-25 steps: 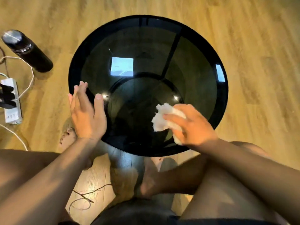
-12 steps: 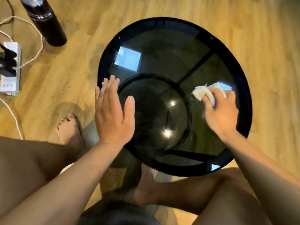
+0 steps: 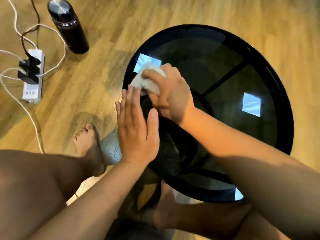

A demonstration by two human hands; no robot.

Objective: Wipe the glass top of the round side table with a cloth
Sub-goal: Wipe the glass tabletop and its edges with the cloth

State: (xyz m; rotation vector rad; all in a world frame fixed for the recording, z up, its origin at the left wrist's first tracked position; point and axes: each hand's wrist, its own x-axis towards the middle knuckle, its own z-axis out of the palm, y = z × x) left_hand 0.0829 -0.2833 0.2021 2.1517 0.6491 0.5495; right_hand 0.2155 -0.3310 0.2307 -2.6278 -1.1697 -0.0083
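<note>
The wooden floor (image 3: 103,75) fills the whole view. On it stands the round side table (image 3: 285,129), black, and its dark glass top (image 3: 199,66) shows 3 bright square reflections and the black bars of the frame below. The person sits at the near side of the table, with bare legs at the bottom of the view. The left foot (image 3: 88,141) rests on a grey slipper (image 3: 110,148) just beside the left rim, and the other foot (image 3: 164,205) shows dimly near the front edge of the table.

A black bottle (image 3: 69,26) with a metal cap stands upright on the floor, well apart from the table, at the far left. Near it lies a white power strip (image 3: 32,90) with 2 black plugs in it, and white cables (image 3: 36,130) run around it.

The left hand (image 3: 136,130) lies flat over the left rim of the table. Its fingers are straight and together, the thumb is apart, and it holds nothing. The right hand (image 3: 173,97) is curled around the cloth (image 3: 147,85) and presses it down on the glass. The cloth is white and crumpled. It sits on the left part of the glass top, close to the rim, partly over 1 reflection, and the fingertips of the left hand reach its near edge.
</note>
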